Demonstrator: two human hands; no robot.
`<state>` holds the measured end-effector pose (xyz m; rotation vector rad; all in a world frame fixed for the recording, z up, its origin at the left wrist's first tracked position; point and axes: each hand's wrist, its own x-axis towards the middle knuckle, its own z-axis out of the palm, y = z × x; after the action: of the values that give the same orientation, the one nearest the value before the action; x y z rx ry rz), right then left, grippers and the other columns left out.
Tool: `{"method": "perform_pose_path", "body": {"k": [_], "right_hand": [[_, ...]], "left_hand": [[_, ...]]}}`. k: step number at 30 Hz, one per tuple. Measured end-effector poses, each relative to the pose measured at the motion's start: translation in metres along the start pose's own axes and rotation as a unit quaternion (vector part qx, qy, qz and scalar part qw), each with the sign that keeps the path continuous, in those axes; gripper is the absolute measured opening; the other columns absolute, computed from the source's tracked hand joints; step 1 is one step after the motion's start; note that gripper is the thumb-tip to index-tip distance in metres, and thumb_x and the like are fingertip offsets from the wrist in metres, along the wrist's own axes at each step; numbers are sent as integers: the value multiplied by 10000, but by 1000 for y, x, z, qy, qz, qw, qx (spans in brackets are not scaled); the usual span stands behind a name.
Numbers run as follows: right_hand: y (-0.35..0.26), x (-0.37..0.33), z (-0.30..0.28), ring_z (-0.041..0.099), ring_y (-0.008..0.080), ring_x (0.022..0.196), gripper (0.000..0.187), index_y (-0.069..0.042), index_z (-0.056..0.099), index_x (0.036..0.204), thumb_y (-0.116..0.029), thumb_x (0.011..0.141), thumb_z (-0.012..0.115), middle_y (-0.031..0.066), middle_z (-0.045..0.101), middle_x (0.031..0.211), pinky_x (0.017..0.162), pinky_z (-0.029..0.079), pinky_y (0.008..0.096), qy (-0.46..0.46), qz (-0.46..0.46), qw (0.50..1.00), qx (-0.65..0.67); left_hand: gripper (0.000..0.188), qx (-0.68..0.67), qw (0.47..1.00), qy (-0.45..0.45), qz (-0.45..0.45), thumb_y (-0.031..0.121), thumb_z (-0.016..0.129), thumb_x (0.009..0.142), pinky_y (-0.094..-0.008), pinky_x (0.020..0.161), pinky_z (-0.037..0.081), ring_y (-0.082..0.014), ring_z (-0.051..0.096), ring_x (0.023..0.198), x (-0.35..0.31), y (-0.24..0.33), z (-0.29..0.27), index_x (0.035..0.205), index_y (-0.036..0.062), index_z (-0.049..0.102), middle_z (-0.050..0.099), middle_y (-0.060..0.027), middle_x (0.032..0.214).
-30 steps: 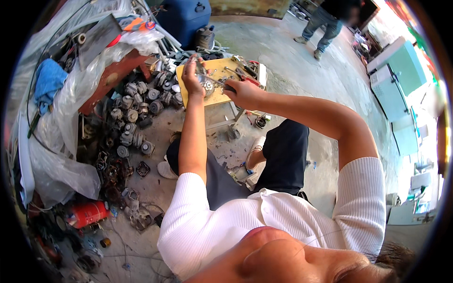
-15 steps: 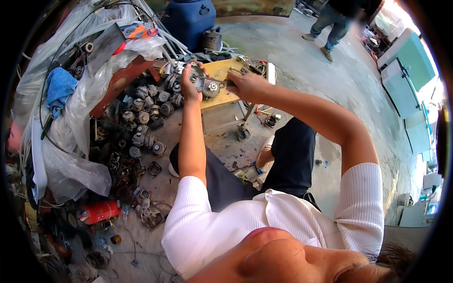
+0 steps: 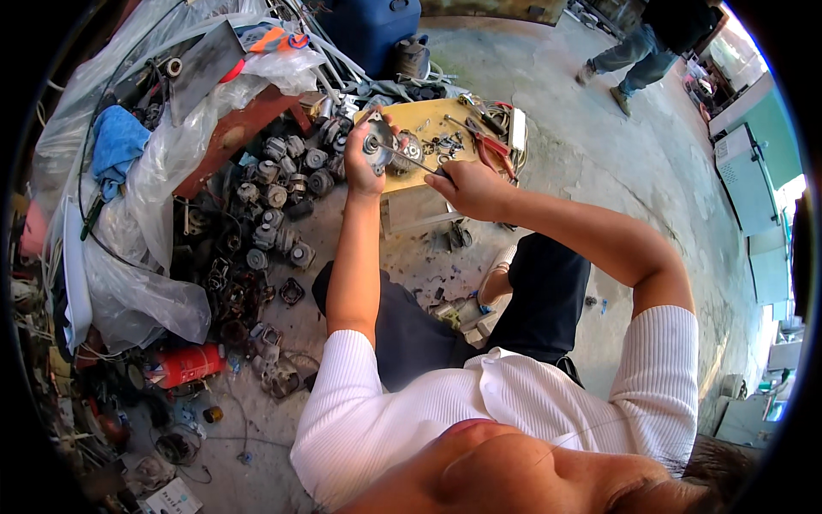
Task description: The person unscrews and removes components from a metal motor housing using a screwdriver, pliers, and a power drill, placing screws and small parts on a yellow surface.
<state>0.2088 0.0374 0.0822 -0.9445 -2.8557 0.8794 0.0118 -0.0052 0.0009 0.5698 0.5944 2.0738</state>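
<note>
My left hand [image 3: 360, 164] is closed around a round silver metal motor end cover [image 3: 375, 146], its hollow side showing. My right hand [image 3: 473, 188] grips a screwdriver [image 3: 411, 160] with a thin shaft; the handle is hidden in the fist. The shaft slants up and left, and its tip meets the middle of the cover. Just beyond, another round metal motor part [image 3: 408, 147] sits on a yellow board [image 3: 428, 111]. Small loose metal pieces [image 3: 447, 144] and red-handled pliers [image 3: 495, 156] lie on the board by my right hand.
Several small motors [image 3: 276, 195] are heaped on the floor at the left, beside plastic sheeting [image 3: 163, 274] and a blue cloth [image 3: 118, 147]. A blue drum [image 3: 368, 34] stands behind the board. A person [image 3: 638, 56] walks at the far right. Pale cabinets [image 3: 747, 180] line the right side.
My right hand has come down and nearer, so the screwdriver now slants. The motor end cover has turned to show its hollow side. The pliers, hidden before, now show. The view has shifted slightly.
</note>
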Motion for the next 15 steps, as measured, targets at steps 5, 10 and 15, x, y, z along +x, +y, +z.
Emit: {"method": "perform_pose_path", "body": {"k": [5, 10, 15], "right_hand": [[5, -10, 6, 613, 339, 640, 551, 41, 614, 836, -460, 1004, 455, 201, 623, 711, 656, 501, 440, -40, 26, 992, 119], [14, -24, -8, 507, 155, 502, 509, -27, 545, 804, -480, 1012, 445, 56, 532, 634, 461, 437, 316, -147, 129, 940, 280], [36, -33, -5, 462, 108, 467, 480, -64, 477, 774, -476, 1018, 438, 14, 487, 613, 416, 386, 282, -181, 120, 919, 330]], "left_hand": [[457, 36, 999, -22, 10, 301, 496, 878, -448, 787, 542, -235, 613, 937, 0, -5, 2, 1239, 25, 548, 612, -108, 1062], [444, 35, 997, -59, -23, 200, 503, 867, -396, 746, 553, -222, 620, 891, -10, -12, 10, 1250, -22, 527, 613, -138, 1045], [471, 42, 995, -75, -44, 210, 504, 860, -390, 770, 575, -228, 636, 925, -14, -25, 6, 1258, -40, 522, 615, -159, 1087]]}}
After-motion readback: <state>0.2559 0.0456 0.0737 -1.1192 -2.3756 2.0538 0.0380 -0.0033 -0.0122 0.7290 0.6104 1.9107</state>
